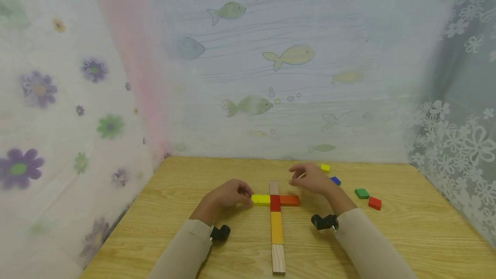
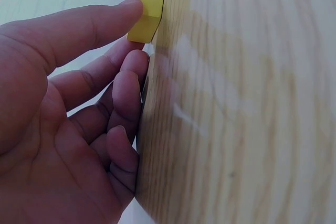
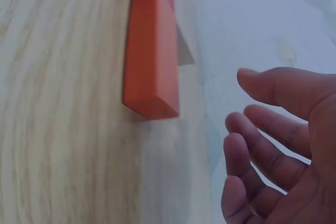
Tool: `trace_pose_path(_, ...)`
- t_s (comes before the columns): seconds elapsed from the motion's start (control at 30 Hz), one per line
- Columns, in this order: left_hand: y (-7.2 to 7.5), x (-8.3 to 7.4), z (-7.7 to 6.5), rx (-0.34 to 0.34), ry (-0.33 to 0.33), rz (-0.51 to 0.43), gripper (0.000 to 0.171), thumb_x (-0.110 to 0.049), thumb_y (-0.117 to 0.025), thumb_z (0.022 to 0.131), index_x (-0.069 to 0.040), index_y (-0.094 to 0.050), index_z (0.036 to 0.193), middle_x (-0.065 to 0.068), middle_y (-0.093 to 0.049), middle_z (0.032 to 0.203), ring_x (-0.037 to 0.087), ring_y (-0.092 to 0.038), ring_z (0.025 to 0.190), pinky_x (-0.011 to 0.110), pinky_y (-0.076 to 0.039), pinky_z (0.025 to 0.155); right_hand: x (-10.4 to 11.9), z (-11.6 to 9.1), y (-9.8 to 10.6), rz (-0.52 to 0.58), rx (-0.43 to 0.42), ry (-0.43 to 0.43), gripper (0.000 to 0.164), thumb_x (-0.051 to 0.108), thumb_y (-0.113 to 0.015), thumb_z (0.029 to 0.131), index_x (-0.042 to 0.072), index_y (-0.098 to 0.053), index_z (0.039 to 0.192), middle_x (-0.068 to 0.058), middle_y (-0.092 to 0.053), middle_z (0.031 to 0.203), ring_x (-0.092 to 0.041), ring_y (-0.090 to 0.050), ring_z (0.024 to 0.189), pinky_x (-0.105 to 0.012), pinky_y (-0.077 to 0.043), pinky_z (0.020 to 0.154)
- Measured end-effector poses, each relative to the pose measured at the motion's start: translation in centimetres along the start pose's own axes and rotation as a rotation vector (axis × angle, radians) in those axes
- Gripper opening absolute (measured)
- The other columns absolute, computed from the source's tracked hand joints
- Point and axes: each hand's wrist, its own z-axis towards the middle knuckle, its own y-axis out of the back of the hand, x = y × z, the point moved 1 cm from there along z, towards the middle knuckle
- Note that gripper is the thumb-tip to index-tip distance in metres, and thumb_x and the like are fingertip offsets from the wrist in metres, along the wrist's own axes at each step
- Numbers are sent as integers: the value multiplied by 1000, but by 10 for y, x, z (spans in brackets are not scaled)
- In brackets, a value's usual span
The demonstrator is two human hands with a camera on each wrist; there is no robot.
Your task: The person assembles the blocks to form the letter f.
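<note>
My left hand (image 1: 234, 193) pinches the free end of a yellow block (image 1: 261, 200) between thumb and index finger; the left wrist view shows the thumb on the yellow block (image 2: 149, 6) and the other fingers curled by the tabletop. That block lies against a dark red block (image 1: 275, 203) at the centre of a cross. An orange block (image 1: 289, 200) forms the right arm, a pale wooden block (image 1: 274, 187) the top. Below lie an amber block (image 1: 277, 227) and a striped wooden block (image 1: 278, 259). My right hand (image 1: 311, 178) hovers beyond the orange block, fingers loosely bent, holding nothing.
To the right of the cross lie a small yellow block (image 1: 325, 168), a blue block (image 1: 335, 181) partly behind the right hand, a green block (image 1: 362, 193) and a red block (image 1: 374, 203). Patterned curtains (image 1: 286, 76) stand around the wooden table (image 1: 186, 171).
</note>
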Motion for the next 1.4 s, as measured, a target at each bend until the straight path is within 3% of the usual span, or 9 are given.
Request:
trace_pose_path(0.27,-1,0,0,1,0,5,21,-18,-80,92,-8,-73,110,1,-68,97,16,-60,85,29,-51,73,-7,-12,13,31,-132,-51,47,28,-75,96,5,-66,135,-11,-70,112,-29,-69,103,-41,-59,81)
trace_pose_path(0.7,-4,-2,2,-4,-2,4,20,-16,-80,92,-7,-74,109,0,-67,94,15,-57,81,29,-49,72,-39,-34,37,98,-274,-77,56,46,-76,94,15,-66,139,-23,-61,136,-37,-65,113,-40,-60,78)
trace_pose_path(0.9,-4,-3,3,-3,-2,6,21,-17,-79,92,-7,-74,110,1,-68,96,16,-58,83,29,-50,74,-54,-44,42,154,-317,-90,57,47,-73,96,13,-64,141,-22,-58,142,-41,-57,125,-50,-57,91)
trace_pose_path(1.07,-4,-3,0,-2,-12,14,23,-18,-80,92,-6,-73,112,1,-68,97,16,-59,84,30,-51,74,-63,-52,43,258,-337,-133,60,44,-73,97,12,-59,146,-17,-47,155,-45,-39,144,-63,-41,110)
trace_pose_path(1.27,-1,-4,-2,-3,-5,20,22,-17,-79,92,-7,-73,111,1,-68,97,16,-59,84,30,-51,74,-81,-57,38,328,-348,-154,61,41,-71,98,11,-56,149,-17,-35,164,-44,-33,150,-62,-34,117)
trace_pose_path(1.4,-1,-2,-2,-1,-7,23,20,-17,-78,93,-7,-74,110,0,-68,96,16,-58,84,30,-50,76,-89,-58,36,364,-375,-166,58,31,-72,99,6,-55,149,-19,-36,164,-44,-32,150,-59,-33,119)
